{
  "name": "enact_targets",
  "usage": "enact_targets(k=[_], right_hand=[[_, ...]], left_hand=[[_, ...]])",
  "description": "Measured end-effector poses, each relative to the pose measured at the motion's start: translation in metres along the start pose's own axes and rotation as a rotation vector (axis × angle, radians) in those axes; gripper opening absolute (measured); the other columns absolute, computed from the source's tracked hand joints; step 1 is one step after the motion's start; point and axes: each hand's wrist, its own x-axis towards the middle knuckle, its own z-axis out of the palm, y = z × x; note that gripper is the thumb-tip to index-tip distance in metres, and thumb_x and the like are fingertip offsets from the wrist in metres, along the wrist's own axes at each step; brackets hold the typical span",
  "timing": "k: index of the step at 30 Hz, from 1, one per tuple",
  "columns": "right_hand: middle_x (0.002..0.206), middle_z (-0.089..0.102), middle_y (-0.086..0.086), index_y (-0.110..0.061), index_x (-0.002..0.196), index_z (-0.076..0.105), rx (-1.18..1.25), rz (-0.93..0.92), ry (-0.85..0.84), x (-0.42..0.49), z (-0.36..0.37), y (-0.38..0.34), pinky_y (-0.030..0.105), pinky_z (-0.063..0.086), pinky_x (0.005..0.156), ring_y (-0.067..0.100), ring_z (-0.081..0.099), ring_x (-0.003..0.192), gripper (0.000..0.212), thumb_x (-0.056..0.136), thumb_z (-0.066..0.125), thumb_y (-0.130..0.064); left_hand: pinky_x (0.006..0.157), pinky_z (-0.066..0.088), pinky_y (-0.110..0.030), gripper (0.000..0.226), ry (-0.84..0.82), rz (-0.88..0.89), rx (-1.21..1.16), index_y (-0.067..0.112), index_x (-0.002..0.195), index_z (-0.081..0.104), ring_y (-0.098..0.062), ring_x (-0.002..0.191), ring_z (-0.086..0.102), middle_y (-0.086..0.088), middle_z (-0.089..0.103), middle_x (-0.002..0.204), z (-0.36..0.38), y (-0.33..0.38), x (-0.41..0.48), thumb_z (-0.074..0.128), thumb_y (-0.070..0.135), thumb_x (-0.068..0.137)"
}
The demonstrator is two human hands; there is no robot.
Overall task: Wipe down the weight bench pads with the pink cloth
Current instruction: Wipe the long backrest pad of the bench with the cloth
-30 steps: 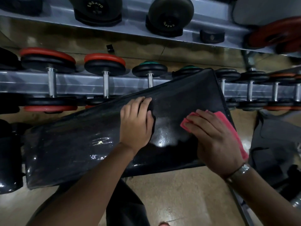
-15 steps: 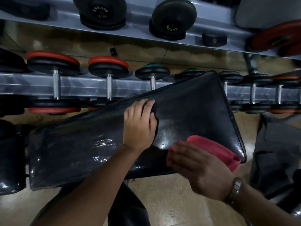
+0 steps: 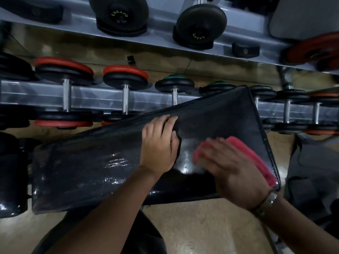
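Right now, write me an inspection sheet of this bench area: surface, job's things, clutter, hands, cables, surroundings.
Surface: black bench pad, glossy, with a wet-looking sheen near its middle.
Job's things: pink cloth lies on the pad's right end, partly under the right hand.
Clutter: small black object on the tan floor; dark grey item at the right, too dim to identify.
Hands: left hand grips the pad's far edge; the right hand, blurred, presses flat on the cloth.
Cables: nothing seen.
Surroundings: dumbbells on a grey rack behind the bench.
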Motion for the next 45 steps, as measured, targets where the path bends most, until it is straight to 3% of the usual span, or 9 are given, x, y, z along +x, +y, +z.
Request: enact_targets(k=[4,9,14,19,24,30,35,40,45], right_hand=[[0.146,0.053,0.022,0.001,0.138,0.056,-0.065,0.287,0.119,0.030,0.008,-0.020,0.055,0.031,0.119,0.038,0.038,0.145,0.047,0.093,0.041,0.003],[0.152,0.048,0.014,-0.011,0.145,0.052,-0.090,0.118,-0.014,0.026,0.001,-0.009,0.056,0.030,0.119,0.034,0.035,0.148,0.049,0.097,0.041,-0.013],[0.145,0.052,0.018,-0.006,0.137,0.056,-0.086,0.470,0.120,0.073,-0.004,0.007,0.048,0.014,0.125,0.036,0.034,0.147,0.043,0.096,0.049,-0.017],[0.143,0.051,0.021,-0.006,0.137,0.057,-0.103,0.252,0.049,0.071,0.011,-0.006,0.050,0.029,0.120,0.038,0.040,0.141,0.048,0.093,0.046,-0.020],[0.117,0.058,0.020,-0.005,0.124,0.061,-0.228,0.512,0.203,0.097,0.002,0.012,0.051,0.041,0.095,0.040,0.053,0.105,0.035,0.091,0.055,-0.016],[0.138,0.055,0.021,0.000,0.139,0.051,-0.155,0.289,0.068,0.071,0.014,-0.016,0.053,0.036,0.116,0.038,0.049,0.132,0.050,0.090,0.056,-0.010],[0.126,0.059,0.024,0.002,0.126,0.057,-0.149,0.471,0.140,0.114,0.012,0.016,0.054,0.040,0.110,0.042,0.053,0.122,0.039,0.089,0.050,-0.004],[0.126,0.061,0.013,-0.007,0.131,0.058,-0.131,0.169,0.055,0.102,0.013,0.010,0.047,0.042,0.108,0.033,0.055,0.120,0.045,0.093,0.039,-0.019],[0.113,0.062,0.020,-0.001,0.116,0.061,-0.221,0.442,0.124,0.126,0.012,0.020,0.050,0.045,0.100,0.039,0.057,0.107,0.030,0.090,0.047,-0.008]], left_hand=[[0.105,0.038,-0.046,0.039,0.001,0.001,-0.015,0.008,0.135,0.058,-0.029,0.124,0.052,-0.010,0.058,0.133,0.000,-0.001,-0.001,0.048,0.016,0.098],[0.106,0.038,-0.047,0.040,-0.010,-0.001,-0.020,0.008,0.136,0.057,-0.027,0.125,0.050,-0.011,0.057,0.133,0.002,-0.001,-0.001,0.047,0.017,0.098],[0.106,0.038,-0.046,0.041,-0.003,-0.005,-0.014,0.008,0.135,0.058,-0.027,0.125,0.050,-0.011,0.058,0.133,0.001,-0.001,0.000,0.046,0.016,0.097],[0.105,0.040,-0.045,0.041,-0.027,0.012,0.003,0.006,0.134,0.058,-0.028,0.125,0.051,-0.011,0.059,0.133,-0.003,-0.001,0.002,0.046,0.018,0.097],[0.105,0.041,-0.046,0.041,-0.058,0.005,0.041,0.006,0.134,0.057,-0.028,0.123,0.052,-0.012,0.059,0.131,-0.006,0.002,0.003,0.048,0.017,0.095],[0.112,0.036,-0.044,0.046,-0.098,-0.020,0.015,0.004,0.140,0.050,-0.028,0.130,0.047,-0.012,0.055,0.138,-0.006,0.002,0.001,0.041,0.021,0.098],[0.113,0.037,-0.040,0.042,-0.061,-0.062,0.012,0.001,0.135,0.052,-0.028,0.127,0.049,-0.015,0.056,0.133,-0.006,0.006,0.002,0.047,0.017,0.097],[0.108,0.041,-0.041,0.042,-0.086,-0.060,0.009,0.002,0.136,0.052,-0.029,0.124,0.050,-0.015,0.055,0.134,-0.009,0.002,0.001,0.049,0.019,0.097],[0.105,0.042,-0.043,0.042,-0.105,-0.012,0.048,0.004,0.135,0.054,-0.030,0.122,0.053,-0.013,0.057,0.133,-0.012,-0.005,0.004,0.047,0.024,0.099]])
